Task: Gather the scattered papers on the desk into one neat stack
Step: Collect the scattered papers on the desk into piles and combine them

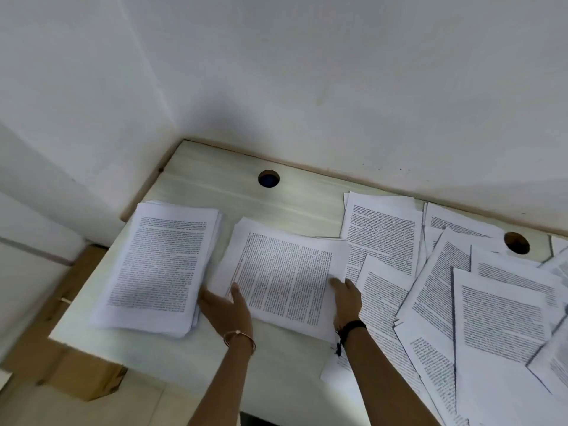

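On the worktop (pixel 292 201), a sheaf (pixel 282 278) is held by the left hand (pixel 227 309) and right hand (pixel 347 298) between the stack (pixel 159 265) and scattered papers (pixel 498 315).

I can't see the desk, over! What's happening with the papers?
Left grip, right grip holding middle bundle. Neat stack sits left. Loose sheets scattered right.

Office: grommeted desk (pixel 215 186), printed papers (pixel 491 302)
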Available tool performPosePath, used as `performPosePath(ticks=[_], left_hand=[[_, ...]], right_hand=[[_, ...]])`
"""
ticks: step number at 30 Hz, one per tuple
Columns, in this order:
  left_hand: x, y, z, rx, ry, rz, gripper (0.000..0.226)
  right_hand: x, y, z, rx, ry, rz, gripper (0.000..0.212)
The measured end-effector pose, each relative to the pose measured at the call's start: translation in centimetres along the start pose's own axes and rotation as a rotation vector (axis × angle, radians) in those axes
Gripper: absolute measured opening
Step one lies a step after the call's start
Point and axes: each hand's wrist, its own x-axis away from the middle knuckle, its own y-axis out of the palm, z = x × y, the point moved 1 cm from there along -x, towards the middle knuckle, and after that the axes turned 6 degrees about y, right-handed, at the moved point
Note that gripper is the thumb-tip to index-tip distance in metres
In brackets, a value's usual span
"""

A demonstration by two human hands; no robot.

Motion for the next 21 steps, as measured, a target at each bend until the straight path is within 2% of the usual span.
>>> performPosePath(ticks=[1, 3, 5, 7, 10, 12, 14, 16, 19, 21], left_hand=[[0.6, 0.2, -0.6, 0.022, -0.050, 0.013, 0.068], [1.4, 0.5, -1.2, 0.191, -0.198, 0.000, 0.045], [1.9, 1.0, -1.1, 0.375, -0.326, -0.109, 0.031], [1.7, 1.3, -1.3, 0.415, -0.353, -0.210, 0.038], [0.6, 1.3, -1.4, 0.475, -0.388, -0.272, 0.044], [0.0, 1.2, -1.1, 0.555, -0.406, -0.345, 0.042], [0.2, 1.1, -0.7, 0.550, -0.377, -0.461, 0.044], [0.5, 1.1, -1.0, 0.446, -0.261, -0.546, 0.049], [0.2, 0.6, -1.6, 0.393, -0.148, -0.617, 0.053], [-0.3, -0.1, -1.8, 0.326, -0.138, -0.557, 0.050]], right_hand=[[0.0, 0.2, 0.2, -0.081, 0.011, 0.016, 0.008], [0.1, 0.6, 0.7, -0.135, 0.050, 0.041, 0.018], [0.3, 0.9, 1.6, -0.145, 0.124, -0.050, 0.009], [0.7, 0.9, 2.2, -0.146, 0.176, -0.231, 0.026], [1.2, -0.1, 2.1, -0.205, 0.209, -0.431, 0.030], [1.0, -0.4, 1.5, -0.162, 0.223, -0.480, 0.029], [1.0, -0.5, 1.1, -0.020, 0.228, -0.502, 0.029], [0.9, -0.5, 0.4, 0.073, 0.158, -0.436, 0.029], [0.0, -1.6, -1.4, 0.268, -0.190, -0.091, 0.032], [-0.6, -1.9, -2.3, 0.635, -0.411, -0.109, 0.026]])
